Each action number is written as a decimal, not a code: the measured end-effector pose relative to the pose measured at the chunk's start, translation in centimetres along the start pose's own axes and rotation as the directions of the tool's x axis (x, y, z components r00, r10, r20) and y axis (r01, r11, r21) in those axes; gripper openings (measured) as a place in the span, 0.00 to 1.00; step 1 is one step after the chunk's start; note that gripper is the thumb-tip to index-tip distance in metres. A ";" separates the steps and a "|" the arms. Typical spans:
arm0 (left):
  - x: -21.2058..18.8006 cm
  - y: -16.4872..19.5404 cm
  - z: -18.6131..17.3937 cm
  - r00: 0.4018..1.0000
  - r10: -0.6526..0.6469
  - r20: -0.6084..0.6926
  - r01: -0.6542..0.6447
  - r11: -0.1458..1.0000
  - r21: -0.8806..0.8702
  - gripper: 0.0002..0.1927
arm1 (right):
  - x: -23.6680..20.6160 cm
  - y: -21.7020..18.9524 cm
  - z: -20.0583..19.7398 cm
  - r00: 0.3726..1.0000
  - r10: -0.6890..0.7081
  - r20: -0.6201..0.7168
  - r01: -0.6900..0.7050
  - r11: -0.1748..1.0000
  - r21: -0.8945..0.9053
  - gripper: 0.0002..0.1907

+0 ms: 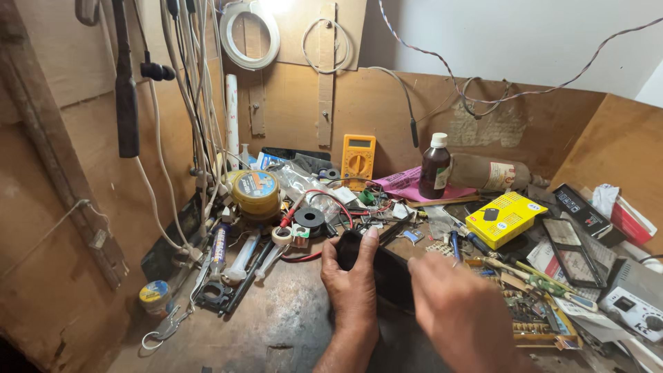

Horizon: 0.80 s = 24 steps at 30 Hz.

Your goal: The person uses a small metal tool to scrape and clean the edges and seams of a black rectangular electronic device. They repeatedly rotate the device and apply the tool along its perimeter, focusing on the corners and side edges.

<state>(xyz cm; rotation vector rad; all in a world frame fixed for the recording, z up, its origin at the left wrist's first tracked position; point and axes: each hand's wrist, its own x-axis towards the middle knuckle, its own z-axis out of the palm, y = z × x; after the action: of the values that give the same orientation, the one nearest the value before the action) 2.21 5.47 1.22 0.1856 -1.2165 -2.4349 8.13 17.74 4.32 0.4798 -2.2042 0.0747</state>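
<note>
Right hand (461, 312): nearest the lens, blurred, knuckles up, laid over the near end of the flat black rectangular device (376, 266); whether its fingers clench the device cannot be told.
Left hand (353, 282): fingers curled around the far end of the device, thumb pressed along its top edge, clenched on it.
Device: smooth, dark, slab-shaped, held between both hands just above the scuffed wooden bench (276, 324).
Beyond the grip: black round tape spool (309, 219) and looping red wire (342, 207); farther back, a yellow boxy multimeter (358, 159) leaning on the plywood wall.
Right of the grip: bright yellow cardboard box (505, 218), brown glass bottle with white cap (435, 168).
Left of the grip: round yellow tin (256, 191), clear plastic syringe (243, 257).
</note>
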 end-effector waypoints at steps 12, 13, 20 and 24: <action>0.4 -0.7 -0.3 0.999 0.043 -0.034 -0.043 0.999 0.002 0.15 | -0.6 -0.1 0.9 0.978 -0.204 -0.035 0.196 0.965 -0.174 0.14; 0.5 -0.7 -0.2 0.998 0.045 -0.035 -0.045 0.999 0.008 0.15 | -0.6 0.1 0.8 0.982 -0.173 -0.072 0.165 0.981 -0.105 0.14; 0.3 -0.6 -0.3 0.999 0.049 -0.016 -0.048 0.997 0.056 0.16 | 0.1 1.0 -0.1 0.996 0.028 -0.081 -0.012 0.981 0.192 0.08; 0.4 -0.3 -0.2 0.998 0.060 0.006 -0.060 0.997 0.050 0.17 | 0.7 1.4 -0.5 0.999 0.046 0.000 -0.045 0.969 0.242 0.09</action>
<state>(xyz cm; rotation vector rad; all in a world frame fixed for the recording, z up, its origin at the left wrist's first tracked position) 1.82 5.36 0.88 0.1554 -1.2684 -2.3561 7.59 18.91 5.32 0.5620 -2.2109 0.3725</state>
